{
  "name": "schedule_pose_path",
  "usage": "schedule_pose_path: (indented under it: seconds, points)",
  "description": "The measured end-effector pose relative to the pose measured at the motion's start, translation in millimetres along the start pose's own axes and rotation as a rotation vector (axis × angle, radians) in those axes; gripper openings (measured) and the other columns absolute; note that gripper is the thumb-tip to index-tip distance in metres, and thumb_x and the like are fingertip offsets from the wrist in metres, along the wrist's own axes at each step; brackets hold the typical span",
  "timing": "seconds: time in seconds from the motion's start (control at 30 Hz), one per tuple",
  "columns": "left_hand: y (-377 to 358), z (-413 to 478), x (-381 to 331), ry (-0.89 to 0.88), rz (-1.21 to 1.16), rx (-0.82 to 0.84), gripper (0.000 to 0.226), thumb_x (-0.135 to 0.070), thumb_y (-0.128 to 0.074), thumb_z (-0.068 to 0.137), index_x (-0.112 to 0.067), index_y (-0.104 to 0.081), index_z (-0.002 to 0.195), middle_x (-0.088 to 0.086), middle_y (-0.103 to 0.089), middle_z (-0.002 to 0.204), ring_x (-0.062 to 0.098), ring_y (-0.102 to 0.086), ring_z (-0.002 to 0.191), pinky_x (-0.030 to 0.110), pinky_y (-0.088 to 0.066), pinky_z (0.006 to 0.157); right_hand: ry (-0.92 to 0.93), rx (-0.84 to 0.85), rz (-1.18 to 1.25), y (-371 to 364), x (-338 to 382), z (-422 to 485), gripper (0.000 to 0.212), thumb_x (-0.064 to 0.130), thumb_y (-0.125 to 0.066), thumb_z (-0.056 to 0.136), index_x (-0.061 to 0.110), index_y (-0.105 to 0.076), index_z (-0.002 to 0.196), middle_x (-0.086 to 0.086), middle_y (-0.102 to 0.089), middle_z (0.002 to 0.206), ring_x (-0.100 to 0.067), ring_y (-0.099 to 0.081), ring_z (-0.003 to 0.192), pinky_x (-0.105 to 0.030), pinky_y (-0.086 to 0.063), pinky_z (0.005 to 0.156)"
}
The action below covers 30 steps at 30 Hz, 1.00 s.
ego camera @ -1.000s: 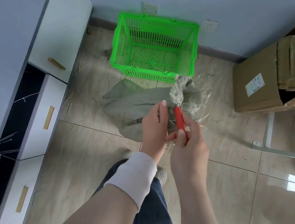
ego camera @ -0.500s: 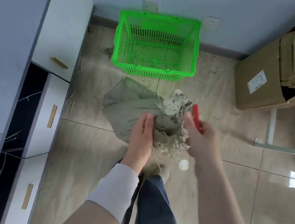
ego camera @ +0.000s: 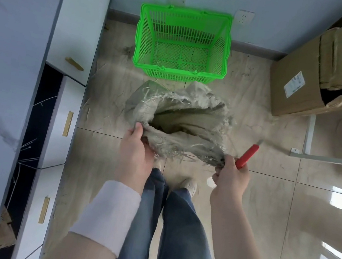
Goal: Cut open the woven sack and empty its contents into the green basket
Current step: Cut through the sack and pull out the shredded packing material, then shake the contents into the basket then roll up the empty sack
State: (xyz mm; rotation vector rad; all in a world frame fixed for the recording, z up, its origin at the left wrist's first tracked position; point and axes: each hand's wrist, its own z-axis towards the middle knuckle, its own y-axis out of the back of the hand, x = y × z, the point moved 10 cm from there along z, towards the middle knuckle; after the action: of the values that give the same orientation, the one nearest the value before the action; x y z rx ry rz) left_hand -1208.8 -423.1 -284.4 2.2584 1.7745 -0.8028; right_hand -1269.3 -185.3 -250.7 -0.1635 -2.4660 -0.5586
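— What sort of room is this, and what lies closest?

— A pale tiled floor [ego camera: 264, 214] scattered with straw-like fibres, blue-grey walls, and a white drawer cabinet [ego camera: 63, 110] running along nine o'clock. Closest, at six o'clock, are the person's legs in blue jeans [ego camera: 170, 232], with a white cuff [ego camera: 110, 210] on the left wrist.

— And the hands?

— The left hand [ego camera: 135, 157] sits just left of centre, fingers closed on the near rim of the woven sack [ego camera: 181, 117]. The right hand [ego camera: 231, 178], toward four o'clock of the sack, pinches the frayed right end of that same rim and also holds a red-handled cutter [ego camera: 248, 154], whose tip points away toward two o'clock.

— Is the sack open?

— Yes. Its mouth gapes between the two hands, the ragged edge fringed with loose threads, a dark hollow showing inside. What it contains I cannot tell. The sack stands on the floor at centre.

— Where is the basket?

— The green basket [ego camera: 177, 71] stands beyond the sack at twelve o'clock, near the far wall, just beside the sack's far edge. It looks empty. A cardboard box [ego camera: 299, 83] sits at two o'clock.
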Motion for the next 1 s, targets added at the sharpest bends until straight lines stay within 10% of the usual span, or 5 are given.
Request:
schedule_pose_path:
  seconds: [0.1, 0.27, 0.53, 1.0]
  points:
    - [3.1, -11.6, -1.6, 0.084, -0.048, 0.000, 0.037, -0.027, -0.039, 0.099, -0.007, -0.050, 0.129, 0.015, -0.058, 0.123, 0.029, -0.057, 0.112, 0.043, -0.052, 0.087, -0.012, 0.082, -0.039, -2.6, -4.1, -10.0, 0.021, 0.017, -0.052, 0.090, 0.018, -0.041, 0.072, 0.002, -0.037, 0.062, -0.010, -0.034, 0.049, -0.020, -0.030, 0.043]
    - [12.8, -18.1, -7.5, 0.141, 0.010, 0.013, 0.043, -0.050, -0.042, 0.093, -0.013, -0.062, 0.105, 0.013, -0.067, 0.106, 0.031, -0.066, 0.095, 0.046, -0.057, 0.075, 0.021, 0.111, -0.046, 4.7, 5.2, -22.6, 0.045, 0.047, -0.033, 0.096, 0.014, -0.062, 0.100, 0.004, -0.056, 0.071, -0.009, -0.038, 0.058, -0.022, -0.031, 0.055]
    - [25.6, -30.6, -14.4, 0.164, 0.286, -0.028, 0.053, -0.055, -0.062, 0.078, -0.018, -0.060, 0.115, 0.006, -0.069, 0.106, 0.029, -0.067, 0.096, 0.052, -0.053, 0.087, -0.096, 0.425, 0.117, -17.4, 13.3, -55.0, 0.025, 0.022, -0.041, 0.098, 0.014, -0.063, 0.106, 0.004, -0.048, 0.068, -0.008, -0.039, 0.054, -0.013, -0.037, 0.042]
    - [-80.4, -79.2, -78.1, 0.065, 0.105, 0.281, 0.027, -0.040, -0.052, 0.091, -0.019, -0.062, 0.105, 0.004, -0.072, 0.089, 0.021, -0.071, 0.071, 0.035, -0.057, 0.057, -0.094, 0.699, 0.514, -42.2, 66.3, -112.2, 0.043, -0.016, -0.033, 0.090, 0.016, -0.058, 0.104, -0.005, -0.061, 0.096, -0.017, -0.053, 0.076, -0.019, -0.048, 0.052]
